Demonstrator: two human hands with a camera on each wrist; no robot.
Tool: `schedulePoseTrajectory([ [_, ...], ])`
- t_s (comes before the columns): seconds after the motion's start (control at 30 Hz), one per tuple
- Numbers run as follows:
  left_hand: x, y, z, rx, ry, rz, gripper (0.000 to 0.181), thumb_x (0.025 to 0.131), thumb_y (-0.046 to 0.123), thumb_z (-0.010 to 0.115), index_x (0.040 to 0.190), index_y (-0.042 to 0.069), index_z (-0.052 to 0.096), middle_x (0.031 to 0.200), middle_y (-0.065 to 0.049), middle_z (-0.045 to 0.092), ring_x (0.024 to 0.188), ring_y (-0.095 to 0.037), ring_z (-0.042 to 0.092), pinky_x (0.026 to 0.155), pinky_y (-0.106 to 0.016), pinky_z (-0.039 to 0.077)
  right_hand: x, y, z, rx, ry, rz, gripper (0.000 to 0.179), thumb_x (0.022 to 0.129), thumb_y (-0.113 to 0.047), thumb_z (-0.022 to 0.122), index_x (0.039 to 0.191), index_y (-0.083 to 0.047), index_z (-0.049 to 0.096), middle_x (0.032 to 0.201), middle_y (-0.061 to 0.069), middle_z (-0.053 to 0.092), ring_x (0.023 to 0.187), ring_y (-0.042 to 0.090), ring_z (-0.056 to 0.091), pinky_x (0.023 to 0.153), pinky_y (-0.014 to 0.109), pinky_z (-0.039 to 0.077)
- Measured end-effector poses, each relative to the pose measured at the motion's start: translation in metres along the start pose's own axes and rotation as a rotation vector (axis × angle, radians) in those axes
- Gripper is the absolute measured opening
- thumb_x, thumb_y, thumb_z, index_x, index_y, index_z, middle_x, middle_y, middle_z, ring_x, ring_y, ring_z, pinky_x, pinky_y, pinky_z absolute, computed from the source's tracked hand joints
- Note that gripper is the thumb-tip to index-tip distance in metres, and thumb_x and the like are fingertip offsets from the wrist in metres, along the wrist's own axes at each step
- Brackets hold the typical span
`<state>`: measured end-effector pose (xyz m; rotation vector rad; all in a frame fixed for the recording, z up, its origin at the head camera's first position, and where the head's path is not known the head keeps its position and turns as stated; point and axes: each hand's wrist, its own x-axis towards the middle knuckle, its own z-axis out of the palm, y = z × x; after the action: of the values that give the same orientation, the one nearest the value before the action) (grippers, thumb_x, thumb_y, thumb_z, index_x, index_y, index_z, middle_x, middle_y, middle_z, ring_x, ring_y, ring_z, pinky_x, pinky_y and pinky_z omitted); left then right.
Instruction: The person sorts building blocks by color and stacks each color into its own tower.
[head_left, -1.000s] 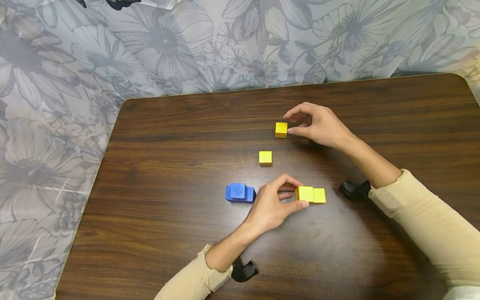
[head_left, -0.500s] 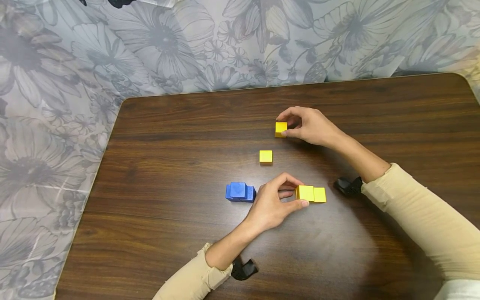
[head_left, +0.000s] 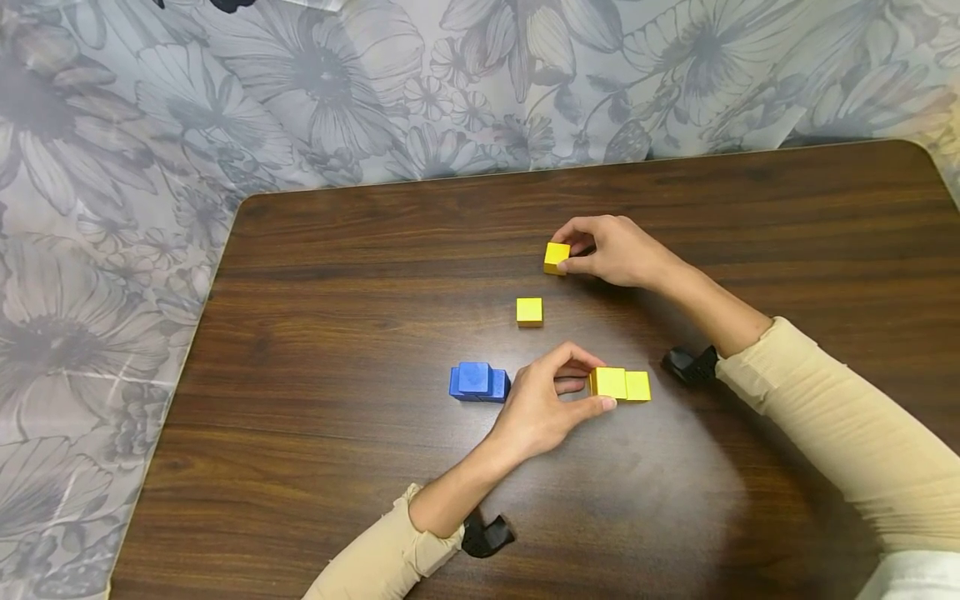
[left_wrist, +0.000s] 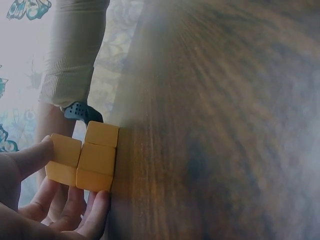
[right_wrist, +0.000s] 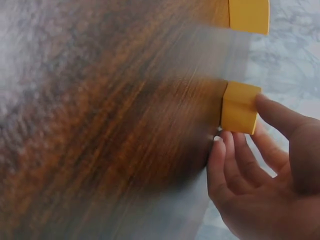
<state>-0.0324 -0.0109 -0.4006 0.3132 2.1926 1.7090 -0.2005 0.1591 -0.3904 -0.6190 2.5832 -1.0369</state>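
Near the middle of the table, my left hand (head_left: 536, 410) holds a small stack of yellow cubes (head_left: 608, 382) between thumb and fingers. The left wrist view shows two cubes side by side on the table and an upper cube (left_wrist: 66, 150) on one of them, with the thumb against that upper one. Farther back, my right hand (head_left: 618, 252) pinches a single yellow cube (head_left: 556, 257), which sits slightly turned; the thumb is on its near side. Whether its underside touches the table is unclear. Another yellow cube (head_left: 529, 312) lies alone between the two hands.
Left of my left hand stands a group of blue cubes (head_left: 474, 380), one on top of others. The brown wooden table (head_left: 315, 333) has its far edge against a wall covering with grey flowers (head_left: 322, 83).
My right hand has moved left onto the back yellow cube, grasped it and shifted it slightly left with a small turn. The left hand has kept its hold.
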Motion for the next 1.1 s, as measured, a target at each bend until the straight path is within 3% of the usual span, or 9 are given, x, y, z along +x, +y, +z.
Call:
schedulePoseTrajectory([
  [0.57,0.001,-0.001,-0.001,0.014,-0.004,0.015,0.032,0.081,0.010,0.083,0.108,0.010,0.065,0.111,0.001,0.068,0.104,-0.005,0.063,0.088,-0.019,0.053,-0.012,0.001,-0.002,0.014,0.061,-0.044,0.029,0.092,-0.010,0.072,0.120,-0.006,0.066,0.104,0.009,0.069,0.091,0.021,0.062,0.076,0.034,0.046],
  [0.73,0.000,0.000,-0.001,0.021,-0.002,0.015,0.032,0.081,0.010,0.083,0.108,0.011,0.066,0.110,0.002,0.069,0.104,-0.005,0.063,0.087,-0.019,0.054,-0.029,-0.002,-0.007,0.049,0.109,-0.051,0.031,0.091,-0.010,0.073,0.122,-0.009,0.067,0.108,0.009,0.069,0.094,0.021,0.064,0.074,0.027,0.044],
  [0.97,0.000,0.000,-0.001,0.020,0.003,0.016,0.032,0.082,0.011,0.083,0.108,0.011,0.066,0.111,0.002,0.069,0.104,-0.005,0.063,0.087,-0.019,0.054,-0.056,-0.006,-0.014,0.159,0.159,0.009,0.030,0.089,-0.014,0.077,0.118,-0.012,0.070,0.104,0.008,0.073,0.088,0.004,0.067,0.069,0.014,0.050],
  [1.1,0.000,0.000,-0.001,0.017,0.005,0.023,0.032,0.081,0.010,0.084,0.108,0.010,0.066,0.110,0.001,0.070,0.103,-0.005,0.063,0.086,-0.020,0.054,-0.072,-0.006,-0.016,0.173,0.193,-0.024,0.030,0.087,-0.011,0.078,0.116,-0.013,0.072,0.109,0.004,0.070,0.089,0.000,0.067,0.072,0.013,0.053],
])
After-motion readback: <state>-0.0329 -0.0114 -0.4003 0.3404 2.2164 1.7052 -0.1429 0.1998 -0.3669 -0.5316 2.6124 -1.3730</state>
